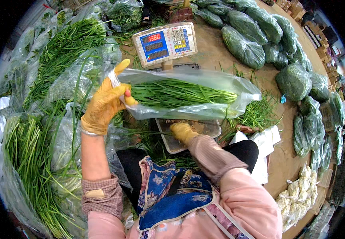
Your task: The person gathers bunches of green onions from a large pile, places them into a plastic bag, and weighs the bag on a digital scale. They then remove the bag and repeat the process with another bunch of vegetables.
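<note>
A clear plastic bag [246, 93] with a bundle of garlic chives [180, 93] inside is held lengthwise in front of me, above the scale tray [172, 146]. My left hand [108, 97], in a yellow glove, grips the gathered mouth of the bag at its left end; the thumb and some fingertips stick out. Below the bag's near edge is my right hand [183, 132], gloved too, over the tray. Its fingers are partly hidden by the bag, so whether it touches the bag is unclear. Behind the bag stands the scale's display [164, 43], with lit red digits.
Loose chives in large clear bags [33, 167] are heaped along my left. Filled green bags [256, 30] lie in a curve from the far side to the right. Loose green trimmings [260, 113], white bags [266, 139] and a bag of pale pieces [300, 195] are at right.
</note>
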`<move>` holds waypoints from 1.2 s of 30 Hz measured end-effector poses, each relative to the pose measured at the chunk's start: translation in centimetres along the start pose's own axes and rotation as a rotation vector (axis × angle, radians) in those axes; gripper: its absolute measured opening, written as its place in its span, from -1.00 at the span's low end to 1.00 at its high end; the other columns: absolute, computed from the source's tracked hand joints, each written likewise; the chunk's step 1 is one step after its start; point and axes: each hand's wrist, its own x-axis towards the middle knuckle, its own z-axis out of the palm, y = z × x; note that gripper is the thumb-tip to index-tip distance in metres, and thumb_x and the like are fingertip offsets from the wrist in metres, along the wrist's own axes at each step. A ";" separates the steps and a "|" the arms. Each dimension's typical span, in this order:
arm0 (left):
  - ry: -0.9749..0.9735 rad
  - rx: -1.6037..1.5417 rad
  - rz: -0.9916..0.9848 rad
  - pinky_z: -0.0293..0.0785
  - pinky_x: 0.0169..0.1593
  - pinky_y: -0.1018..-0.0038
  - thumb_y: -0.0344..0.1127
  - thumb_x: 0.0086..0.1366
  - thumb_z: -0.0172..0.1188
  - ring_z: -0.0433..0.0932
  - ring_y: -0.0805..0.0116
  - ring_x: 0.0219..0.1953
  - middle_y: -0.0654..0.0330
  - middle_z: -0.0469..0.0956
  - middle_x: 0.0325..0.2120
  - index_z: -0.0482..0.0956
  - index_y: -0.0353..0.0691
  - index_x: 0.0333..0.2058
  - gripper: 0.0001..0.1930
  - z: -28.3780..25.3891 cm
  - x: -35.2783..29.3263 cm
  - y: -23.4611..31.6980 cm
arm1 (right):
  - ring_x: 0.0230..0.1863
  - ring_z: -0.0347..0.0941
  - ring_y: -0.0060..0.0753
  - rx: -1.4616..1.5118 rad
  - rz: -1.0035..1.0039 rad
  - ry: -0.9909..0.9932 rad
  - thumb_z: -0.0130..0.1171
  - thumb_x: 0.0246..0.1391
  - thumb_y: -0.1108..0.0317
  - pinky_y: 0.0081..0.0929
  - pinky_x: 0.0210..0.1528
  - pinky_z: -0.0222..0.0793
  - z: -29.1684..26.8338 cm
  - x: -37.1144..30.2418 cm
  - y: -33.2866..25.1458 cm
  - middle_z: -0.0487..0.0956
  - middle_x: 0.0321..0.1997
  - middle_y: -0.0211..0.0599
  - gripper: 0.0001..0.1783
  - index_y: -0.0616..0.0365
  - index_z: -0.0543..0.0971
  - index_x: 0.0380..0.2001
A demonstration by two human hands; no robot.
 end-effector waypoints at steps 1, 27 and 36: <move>-0.015 0.006 -0.016 0.59 -0.25 0.38 -0.32 0.17 0.17 0.44 0.50 -0.54 0.29 0.40 -0.51 -0.01 -0.10 0.28 -0.25 -0.1 0.1 -0.3 | -0.09 0.45 0.00 0.032 -0.160 0.132 0.02 0.03 0.27 -0.20 -0.08 0.39 0.4 -1.5 0.4 0.46 -0.04 -0.07 -0.75 0.09 0.48 -0.21; 0.050 -0.006 0.021 0.15 -0.64 0.71 -0.35 0.28 -0.04 0.04 0.72 -0.82 0.29 0.41 -0.56 0.13 -0.08 0.25 -0.46 -1.2 -0.9 -3.3 | -0.25 0.52 -0.04 -0.100 0.101 0.820 0.05 0.03 0.40 -0.17 -0.31 0.42 -19.0 -16.5 4.0 0.57 -0.34 -0.07 -0.76 0.12 0.48 -0.18; 0.161 -0.095 0.057 0.15 -0.64 0.73 -0.30 0.29 -0.01 0.06 0.71 -0.80 0.28 0.43 -0.56 0.23 -0.34 0.15 -0.52 0.0 -0.7 -3.1 | -0.37 0.50 -0.04 -0.134 -0.239 0.305 0.11 0.00 0.25 -0.18 -0.31 0.43 1.7 -4.4 -1.5 0.51 -0.34 -0.12 -0.69 0.15 0.45 -0.20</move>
